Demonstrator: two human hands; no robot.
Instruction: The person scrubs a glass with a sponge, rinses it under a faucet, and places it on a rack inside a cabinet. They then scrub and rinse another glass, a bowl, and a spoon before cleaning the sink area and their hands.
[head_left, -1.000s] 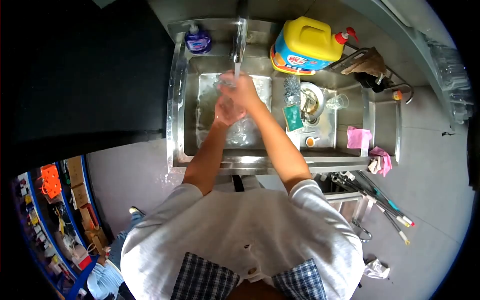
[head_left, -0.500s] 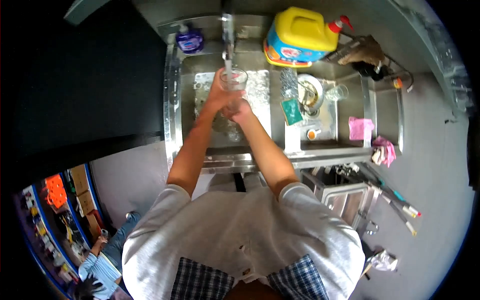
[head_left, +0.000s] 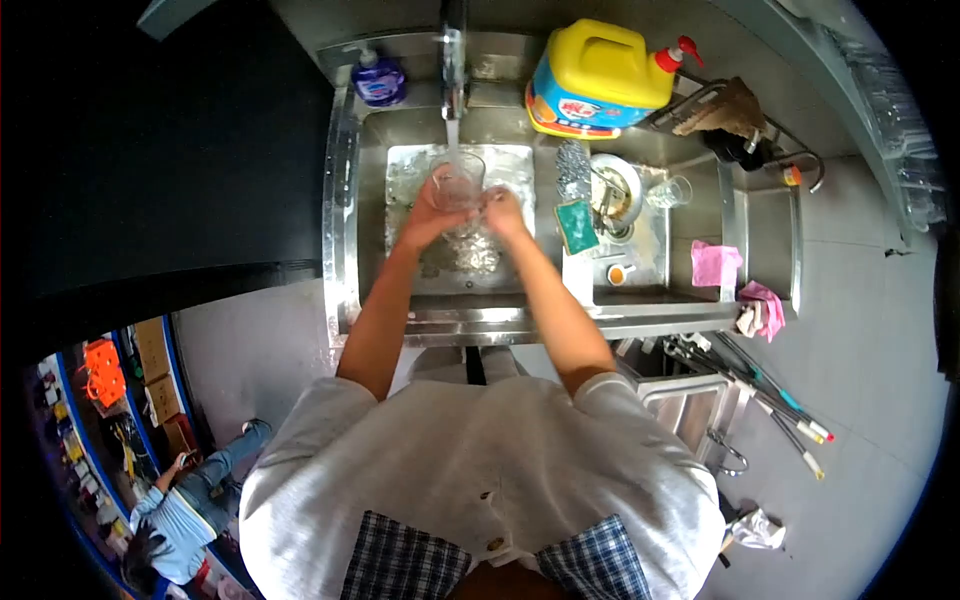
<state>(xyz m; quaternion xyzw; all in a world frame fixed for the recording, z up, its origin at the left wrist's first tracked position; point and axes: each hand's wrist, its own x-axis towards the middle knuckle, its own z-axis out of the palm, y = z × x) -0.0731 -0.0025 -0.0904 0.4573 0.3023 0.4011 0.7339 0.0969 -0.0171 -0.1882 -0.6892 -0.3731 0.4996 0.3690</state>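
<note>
Water runs from the tap [head_left: 453, 75] into a clear drinking glass [head_left: 459, 185] in the left basin of the steel sink [head_left: 470, 302]. My left hand [head_left: 432, 212] is wrapped round the glass from its left side, with the mouth facing up towards the tap. Just right of the glass, my right hand [head_left: 505, 212] is closed with its fingers curled in. What those fingers hold, if anything, is hidden. Below the hands, water splashes on the basin floor.
A purple soap bottle [head_left: 379, 80] and a large yellow detergent jug [head_left: 600, 80] stand behind the basins. Right of my hands lie a green sponge [head_left: 577, 227], a white bowl [head_left: 617, 190], another glass [head_left: 670, 192] and a small cup [head_left: 617, 274]. Pink cloths [head_left: 715, 264] lie further right.
My right hand has come away from under the glass and moved to its right side, fingers curled. The glass, in my left hand, has shifted slightly towards me.
</note>
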